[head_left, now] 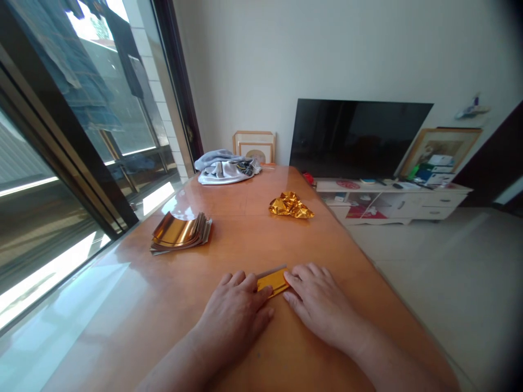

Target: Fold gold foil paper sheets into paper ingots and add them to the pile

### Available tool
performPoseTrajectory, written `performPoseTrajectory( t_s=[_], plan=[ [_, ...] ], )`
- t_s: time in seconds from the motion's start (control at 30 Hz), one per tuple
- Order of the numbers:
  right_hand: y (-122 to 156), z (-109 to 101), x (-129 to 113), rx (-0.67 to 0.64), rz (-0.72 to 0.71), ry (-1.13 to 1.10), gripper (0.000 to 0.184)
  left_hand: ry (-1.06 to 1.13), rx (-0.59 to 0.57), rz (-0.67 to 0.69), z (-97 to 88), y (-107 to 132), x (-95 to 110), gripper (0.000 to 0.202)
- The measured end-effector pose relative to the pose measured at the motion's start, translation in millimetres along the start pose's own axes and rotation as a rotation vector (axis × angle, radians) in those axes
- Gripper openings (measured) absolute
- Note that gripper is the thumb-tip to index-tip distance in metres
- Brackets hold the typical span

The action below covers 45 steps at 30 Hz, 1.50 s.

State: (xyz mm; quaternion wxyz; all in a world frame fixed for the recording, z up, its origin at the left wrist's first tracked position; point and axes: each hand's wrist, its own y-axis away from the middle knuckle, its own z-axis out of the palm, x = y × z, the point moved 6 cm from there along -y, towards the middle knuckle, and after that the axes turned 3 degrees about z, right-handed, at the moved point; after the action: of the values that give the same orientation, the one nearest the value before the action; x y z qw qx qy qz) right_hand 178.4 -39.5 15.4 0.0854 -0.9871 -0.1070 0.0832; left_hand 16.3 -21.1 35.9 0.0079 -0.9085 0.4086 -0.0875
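- As we look down at the wooden bench, our left-hand grip and right-hand grip rest palm-down on either side of a narrow gold foil strip.
- For the step in hand, we judge that both hands are pressing the strip flat against the bench; it looks folded, with a paler edge along its far side.
- Both grips stand open, with fingers spread and nothing closed around the strip. The left fingertips touch one end, and the right fingertips touch the other.
- Ahead of the strip and to our left lies a stack of gold foil sheets, its top sheet curling upward.
- Ahead of the strip and slightly right sits a crumpled gold foil wad.
- Far beyond the strip lies a bundled grey cloth.
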Motion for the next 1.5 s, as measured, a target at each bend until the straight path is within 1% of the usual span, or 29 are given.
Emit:
performPoseTrajectory(
  t_s=[0.17,0.3,0.43,0.53,0.63,0.7,0.83,0.9,1.0,1.1,1.2,1.3,1.4,1.5],
  plan=[
    [2.2,-0.3,-3.6,0.037,-0.030,0.015,0.033,-0.038,0.051,0.027,-6.3,2.9,4.2,0.034],
    [2.3,0.5,-2.9,0.033,-0.045,-0.002,0.030,-0.054,0.085,0.042,-4.8,4.4,4.4,0.039],
    [1.3,-1.2,-1.7,0.032,-0.043,-0.020,0.027,-0.076,0.114,0.047,-1.9,4.7,3.4,0.037],
    [1.2,-0.2,-1.8,0.020,-0.058,-0.026,0.026,-0.098,0.144,0.022,-0.2,3.4,1.4,0.040],
    [1.5,2.8,0.8,0.013,-0.055,-0.028,0.032,-0.117,0.142,0.001,3.2,-1.3,-1.0,0.048],
    [1.9,5.2,2.9,-0.001,-0.053,-0.028,0.035,-0.121,0.146,-0.041,4.5,-6.1,-4.7,0.050],
    [2.9,7.0,4.5,-0.024,-0.066,-0.016,0.036,-0.085,0.105,-0.132,8.6,-17.0,-12.3,0.048],
    [3.3,7.0,4.1,-0.027,-0.077,-0.009,0.036,-0.069,0.103,-0.174,9.8,-20.4,-14.3,0.045],
    [3.3,8.8,4.4,-0.037,-0.077,0.004,0.036,-0.074,0.130,-0.212,11.6,-20.8,-14.0,0.038],
    [2.5,11.0,5.9,-0.043,-0.070,0.007,0.038,-0.086,0.174,-0.214,13.5,-16.4,-12.1,0.032],
    [0.8,11.7,8.0,-0.051,-0.048,-0.004,0.041,-0.097,0.206,-0.202,15.1,-10.3,-10.6,0.031],
    [-2.0,9.7,8.4,-0.053,0.011,-0.002,0.042,-0.101,0.218,-0.194,15.8,-5.6,-9.0,0.033],
    [-4.7,6.8,3.0,-0.038,0.083,0.020,0.042,-0.105,0.225,-0.186,15.6,-3.2,-6.8,0.036],
    [-5.5,6.0,-5.8,0.005,0.173,0.057,0.046,-0.114,0.237,-0.188,15.0,-1.4,-5.2,0.037]
  ],
)
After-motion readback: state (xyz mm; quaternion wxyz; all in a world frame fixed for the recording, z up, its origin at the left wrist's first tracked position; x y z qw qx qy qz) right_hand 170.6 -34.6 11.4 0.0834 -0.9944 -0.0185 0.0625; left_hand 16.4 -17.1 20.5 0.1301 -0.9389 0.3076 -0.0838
